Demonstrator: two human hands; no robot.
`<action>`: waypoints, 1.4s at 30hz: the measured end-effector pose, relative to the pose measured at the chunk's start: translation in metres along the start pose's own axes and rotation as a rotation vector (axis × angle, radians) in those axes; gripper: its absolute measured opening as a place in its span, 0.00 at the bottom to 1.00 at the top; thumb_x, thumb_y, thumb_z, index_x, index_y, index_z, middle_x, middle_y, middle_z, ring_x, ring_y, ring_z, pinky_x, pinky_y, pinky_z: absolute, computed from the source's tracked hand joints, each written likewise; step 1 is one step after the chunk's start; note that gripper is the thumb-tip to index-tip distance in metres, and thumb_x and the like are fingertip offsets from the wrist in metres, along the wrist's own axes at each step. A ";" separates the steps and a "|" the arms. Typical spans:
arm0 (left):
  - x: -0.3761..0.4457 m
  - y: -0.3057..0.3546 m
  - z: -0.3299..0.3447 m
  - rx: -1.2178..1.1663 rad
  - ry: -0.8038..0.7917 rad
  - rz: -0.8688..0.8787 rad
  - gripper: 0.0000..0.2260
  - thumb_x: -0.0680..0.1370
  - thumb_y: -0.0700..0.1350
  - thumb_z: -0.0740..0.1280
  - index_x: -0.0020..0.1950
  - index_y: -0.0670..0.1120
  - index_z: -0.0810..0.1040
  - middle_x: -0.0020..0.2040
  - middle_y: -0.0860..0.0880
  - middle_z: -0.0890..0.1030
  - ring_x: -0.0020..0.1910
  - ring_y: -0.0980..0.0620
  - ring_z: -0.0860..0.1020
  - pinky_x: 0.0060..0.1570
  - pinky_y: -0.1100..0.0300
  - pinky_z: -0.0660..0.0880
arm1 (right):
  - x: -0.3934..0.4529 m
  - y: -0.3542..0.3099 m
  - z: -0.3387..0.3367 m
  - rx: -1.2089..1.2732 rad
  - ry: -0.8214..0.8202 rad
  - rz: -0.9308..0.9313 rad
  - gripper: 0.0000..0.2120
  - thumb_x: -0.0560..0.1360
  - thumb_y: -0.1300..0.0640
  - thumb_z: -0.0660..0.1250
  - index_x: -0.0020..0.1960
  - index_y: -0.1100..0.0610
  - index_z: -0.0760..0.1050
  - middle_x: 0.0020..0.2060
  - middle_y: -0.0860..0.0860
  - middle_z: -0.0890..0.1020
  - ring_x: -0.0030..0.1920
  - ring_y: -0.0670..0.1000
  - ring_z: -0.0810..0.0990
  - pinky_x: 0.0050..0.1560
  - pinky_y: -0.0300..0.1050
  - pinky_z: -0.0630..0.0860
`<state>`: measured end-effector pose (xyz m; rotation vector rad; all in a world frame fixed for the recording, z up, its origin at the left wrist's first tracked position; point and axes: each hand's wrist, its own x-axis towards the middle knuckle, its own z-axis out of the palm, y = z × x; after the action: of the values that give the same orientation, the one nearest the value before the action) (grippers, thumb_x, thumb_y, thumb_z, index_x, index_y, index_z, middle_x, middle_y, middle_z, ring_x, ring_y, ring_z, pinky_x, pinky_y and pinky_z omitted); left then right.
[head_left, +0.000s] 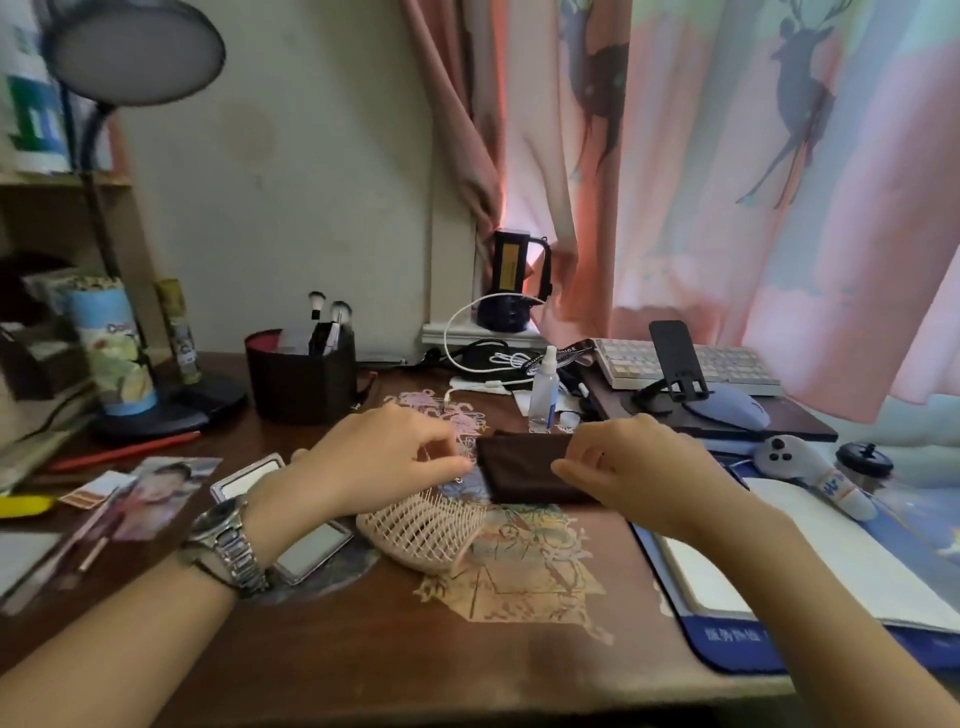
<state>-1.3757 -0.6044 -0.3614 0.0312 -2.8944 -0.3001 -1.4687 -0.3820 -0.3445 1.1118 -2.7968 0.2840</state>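
- The brown bench (363, 649) has a faded print across its top.
- A pink comb (423, 530) lies mid-bench, with a brown cloth (524, 470) just behind it.
- A small mirror (311, 551), a photo (156, 493) and a red pencil (124, 451) lie to the left.
- A blue mat (727, 644) lies to the right.

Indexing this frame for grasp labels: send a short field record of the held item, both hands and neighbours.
item: brown cloth, folded, on or just above the patterned mat
right hand: pinches the cloth's right edge between thumb and fingers
left hand: fingers curled at the cloth's left edge; grip blurred, cannot tell
nearby: pink comb in front of the cloth, spray bottle behind it, mirror by the left wrist
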 end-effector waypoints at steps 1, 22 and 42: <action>-0.002 0.000 0.001 -0.002 -0.001 -0.007 0.12 0.77 0.62 0.61 0.48 0.57 0.79 0.43 0.59 0.80 0.41 0.65 0.75 0.36 0.65 0.68 | 0.003 -0.002 0.002 0.016 -0.002 -0.011 0.13 0.74 0.39 0.60 0.45 0.47 0.77 0.44 0.47 0.82 0.45 0.52 0.80 0.48 0.51 0.78; 0.005 -0.015 0.013 0.003 -0.040 -0.248 0.14 0.75 0.65 0.60 0.48 0.59 0.78 0.43 0.61 0.79 0.43 0.63 0.76 0.42 0.60 0.76 | 0.068 0.006 0.026 0.169 -0.034 -0.158 0.14 0.76 0.39 0.60 0.47 0.49 0.77 0.43 0.44 0.82 0.46 0.48 0.79 0.47 0.48 0.78; 0.029 -0.033 0.026 -0.083 -0.012 -0.104 0.12 0.76 0.63 0.62 0.48 0.57 0.79 0.44 0.60 0.79 0.43 0.63 0.77 0.45 0.59 0.77 | 0.057 0.022 0.048 0.152 0.037 0.076 0.11 0.75 0.41 0.62 0.46 0.47 0.77 0.42 0.43 0.82 0.44 0.48 0.80 0.47 0.50 0.79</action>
<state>-1.4097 -0.6332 -0.3867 0.1669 -2.8945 -0.4400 -1.5266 -0.4149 -0.3838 1.0181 -2.8284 0.5277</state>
